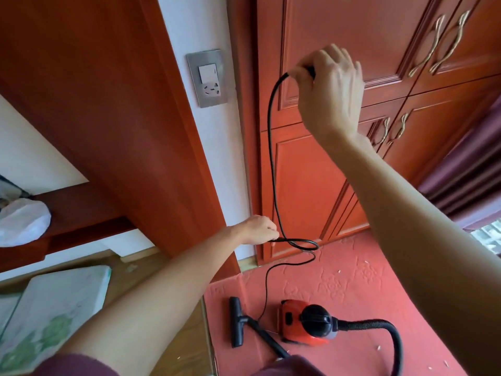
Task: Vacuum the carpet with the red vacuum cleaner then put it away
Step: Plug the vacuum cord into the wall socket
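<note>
The small red vacuum cleaner (301, 322) lies on the red carpet (352, 275) below me, its black hose (379, 328) curving right and its black floor nozzle (237, 325) to its left. A black power cord (272, 158) runs up from the vacuum. My right hand (329, 88) grips the cord's plug end, raised in front of the red wardrobe. My left hand (260, 229) pinches the cord lower down, where it makes a loop. A wall socket (208, 78) sits on the white wall left of my right hand.
Red wooden wardrobe doors (366, 36) with metal handles fill the back. A red wooden frame (122, 104) stands left of the socket. Small white scraps dot the carpet. A white plastic bag (23, 221) lies on a shelf; a pale board (62, 308) rests on the wooden floor.
</note>
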The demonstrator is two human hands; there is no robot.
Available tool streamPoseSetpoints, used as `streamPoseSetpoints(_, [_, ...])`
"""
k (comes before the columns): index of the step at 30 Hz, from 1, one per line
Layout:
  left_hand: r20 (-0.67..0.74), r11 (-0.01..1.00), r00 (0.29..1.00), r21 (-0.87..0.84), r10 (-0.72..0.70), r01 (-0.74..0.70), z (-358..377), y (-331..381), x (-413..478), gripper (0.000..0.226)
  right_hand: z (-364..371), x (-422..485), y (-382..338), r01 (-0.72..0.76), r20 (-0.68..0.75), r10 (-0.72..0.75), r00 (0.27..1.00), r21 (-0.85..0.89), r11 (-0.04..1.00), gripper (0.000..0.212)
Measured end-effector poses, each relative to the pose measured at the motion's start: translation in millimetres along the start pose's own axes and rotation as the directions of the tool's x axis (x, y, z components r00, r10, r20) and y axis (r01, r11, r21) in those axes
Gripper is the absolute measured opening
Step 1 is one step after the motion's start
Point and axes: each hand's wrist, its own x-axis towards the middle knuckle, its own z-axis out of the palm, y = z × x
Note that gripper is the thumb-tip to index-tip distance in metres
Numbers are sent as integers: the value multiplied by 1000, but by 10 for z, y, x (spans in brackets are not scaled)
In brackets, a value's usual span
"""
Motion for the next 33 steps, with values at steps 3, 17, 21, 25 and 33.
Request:
streamPoseSetpoints(3, [86,998,996,-47,-29,33,-69,-101,-43,41,73,130,127,-40,82,47,995,-90,995,27])
streamPoseSetpoints(17, [-64,929,939,-140,338,-343,-888,-223,-54,34,876,-739,368,-220,843,174,509,-68,973,18])
streamPoseSetpoints(21, [-234,927,905,-43,354,-374,-1008,-208,-21,31,1104,-1039,496,-228,937,217,272,-157,961,30])
streamPoseSetpoints(25, [-185,935,918,27,351,-352,-1053,-202,-9,54,1113,-1165,509,-548,979,181,90,-103,830,24])
streamPoseSetpoints(33, [-104,964,963,119,250,-237,-1076,-60,165,44,1203,-1296,711,-768,994,91,54,-17,640,26])
